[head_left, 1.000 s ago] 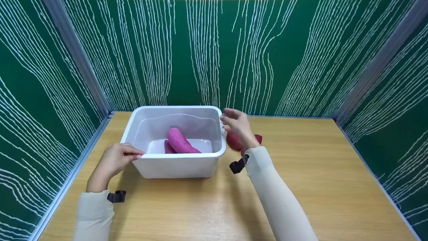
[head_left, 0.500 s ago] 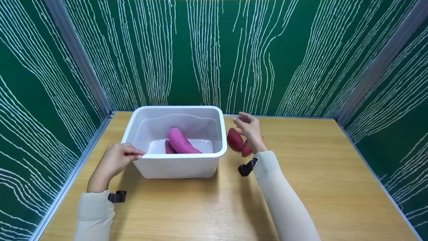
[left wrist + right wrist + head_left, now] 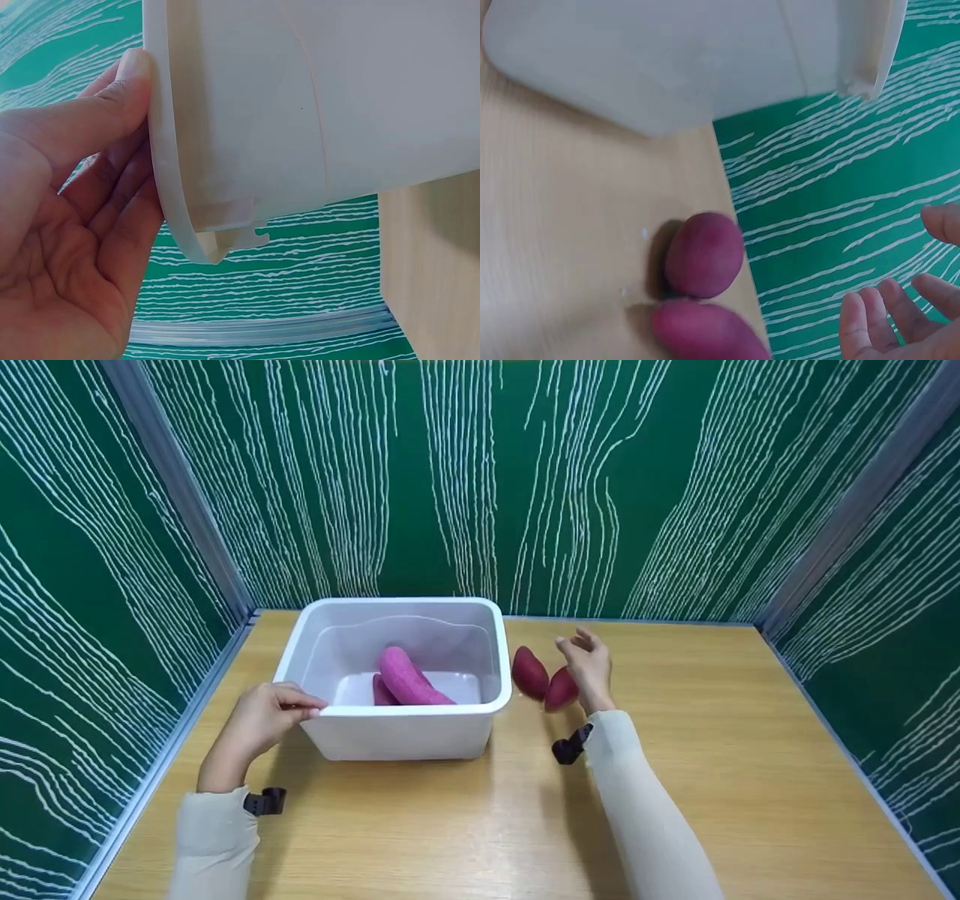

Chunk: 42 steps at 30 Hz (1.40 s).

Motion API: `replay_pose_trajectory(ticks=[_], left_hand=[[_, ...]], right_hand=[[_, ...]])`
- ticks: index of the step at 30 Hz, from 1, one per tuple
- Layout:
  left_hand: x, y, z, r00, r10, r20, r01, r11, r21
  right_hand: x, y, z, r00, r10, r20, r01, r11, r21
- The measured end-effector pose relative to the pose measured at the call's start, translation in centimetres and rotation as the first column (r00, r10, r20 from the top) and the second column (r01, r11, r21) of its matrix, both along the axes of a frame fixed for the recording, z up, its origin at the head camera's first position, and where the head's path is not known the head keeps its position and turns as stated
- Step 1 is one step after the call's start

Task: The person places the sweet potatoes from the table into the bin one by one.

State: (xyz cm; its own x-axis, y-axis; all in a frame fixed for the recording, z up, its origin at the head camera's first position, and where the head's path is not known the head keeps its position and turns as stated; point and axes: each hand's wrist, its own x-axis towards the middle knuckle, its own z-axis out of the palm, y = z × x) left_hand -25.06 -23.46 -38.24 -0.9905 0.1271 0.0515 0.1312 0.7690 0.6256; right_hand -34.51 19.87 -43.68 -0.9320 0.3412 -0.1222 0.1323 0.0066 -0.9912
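A white plastic tub (image 3: 405,731) stands upright on the table. My left hand (image 3: 259,720) pinches its near left rim; in the left wrist view the thumb (image 3: 131,82) lies against that rim. Inside the tub lie a long, curved pink object (image 3: 409,679) like a sweet potato and a darker one (image 3: 382,691) partly beneath it. Right of the tub, two dark red sweet-potato-like objects (image 3: 530,673) (image 3: 705,255) lie close together. My right hand (image 3: 590,669) is above and beside the right-hand one, its fingers loosely bent and holding nothing.
The wooden table (image 3: 720,780) extends to the right and in front of the tub. Green panels (image 3: 450,480) with white wavy lines enclose the back and sides, with metal strips at the corners. Each wrist wears a small black camera (image 3: 571,745).
My right hand has moved away from the tub's right rim, rightward and toward me, uncovering the two dark red objects. The left hand stays on the rim.
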Motion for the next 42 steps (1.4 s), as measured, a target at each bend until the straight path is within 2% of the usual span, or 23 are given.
replay_pose_trajectory(ticks=[7, 14, 19, 23, 32, 42], left_hand=[[-0.1, 0.0, 0.2, 1.000, -0.001, 0.022, 0.001, 1.000, 0.001], [-0.1, 0.1, 0.3, 0.999, 0.015, 0.046, -0.016, 1.000, 0.015], [-0.2, 0.1, 0.3, 0.999, 0.021, 0.043, -0.022, 0.999, 0.024], [-0.2, 0.1, 0.3, 1.000, 0.022, 0.019, -0.022, 1.000, 0.011], [-0.1, 0.1, 0.1, 0.998, 0.031, 0.048, -0.032, 0.999, 0.018], [-0.2, 0.2, 0.0, 0.998, 0.028, 0.049, -0.029, 0.999, 0.021]], right_hand=[[-0.2, 1.7, -2.1, 0.998, -0.058, 0.028, 0.055, 0.994, 0.095], [-0.3, 2.8, -4.2, 0.996, -0.070, 0.047, 0.065, 0.993, 0.102], [-0.1, 3.2, -5.0, 0.993, -0.088, 0.075, 0.077, 0.988, 0.131], [0.2, 3.3, -5.7, 0.992, -0.085, 0.092, 0.075, 0.991, 0.115], [0.0, 3.8, -7.6, 0.987, -0.077, 0.139, 0.063, 0.993, 0.103], [-0.4, 3.7, -8.2, 0.981, -0.055, 0.186, 0.028, 0.989, 0.143]])
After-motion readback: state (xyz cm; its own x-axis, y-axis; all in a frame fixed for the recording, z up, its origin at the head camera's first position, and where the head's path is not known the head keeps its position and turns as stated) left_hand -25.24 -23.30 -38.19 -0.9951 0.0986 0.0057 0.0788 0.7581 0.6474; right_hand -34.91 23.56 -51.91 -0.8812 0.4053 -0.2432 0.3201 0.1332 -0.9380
